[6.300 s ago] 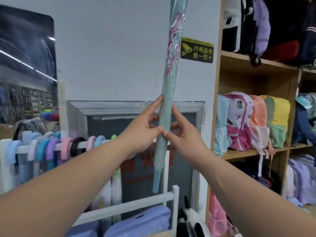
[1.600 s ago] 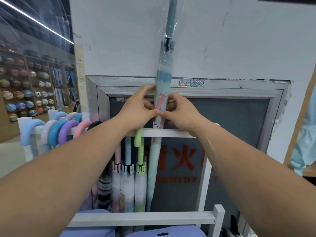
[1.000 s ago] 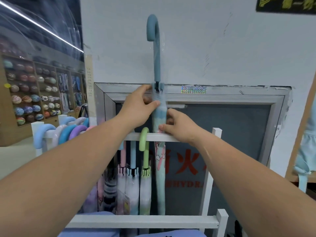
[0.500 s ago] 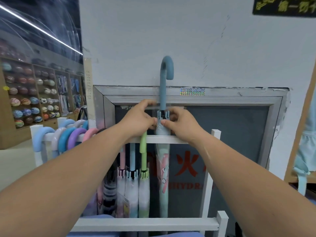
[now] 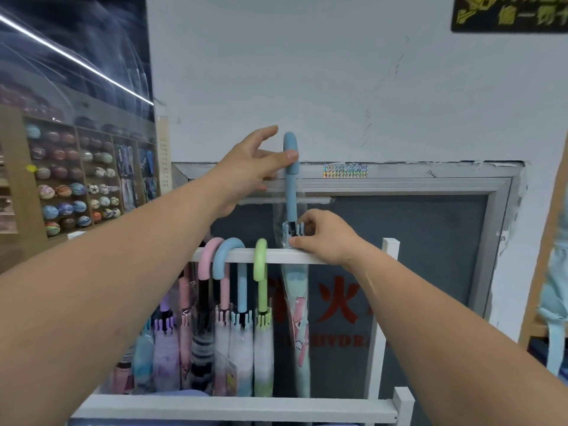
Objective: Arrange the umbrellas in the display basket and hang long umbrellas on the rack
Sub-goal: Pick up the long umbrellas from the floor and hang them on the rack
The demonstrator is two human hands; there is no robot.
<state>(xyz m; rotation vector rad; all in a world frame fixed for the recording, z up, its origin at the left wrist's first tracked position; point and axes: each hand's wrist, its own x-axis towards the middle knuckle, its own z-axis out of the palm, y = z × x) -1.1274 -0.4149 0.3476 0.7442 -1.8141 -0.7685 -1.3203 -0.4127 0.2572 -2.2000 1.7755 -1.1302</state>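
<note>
A long light-blue umbrella (image 5: 291,192) in a clear plastic sleeve stands upright just behind the white rack's top rail (image 5: 310,256). Its crook handle rises above the rail and its canopy hangs below. My right hand (image 5: 327,238) pinches it at the rib tips, right at the rail. My left hand (image 5: 252,167) is up by the crook with fingers spread, only the thumb touching the handle. Left of it, long umbrellas hang on the rail by a pink handle (image 5: 207,256), a blue handle (image 5: 226,253) and a green handle (image 5: 261,259).
The rack has a lower white rail (image 5: 233,410) and a right post (image 5: 388,253). Behind it is a grey-framed wall cabinet (image 5: 430,179) with red characters. Shelves of balls (image 5: 70,186) stand at the far left. A wooden shelf edge (image 5: 550,241) is on the right.
The light-blue umbrella has come down, so its crook now sits lower above the rail. My left hand left the shaft and rose to the handle, opening. My right hand stayed on the rib tips.
</note>
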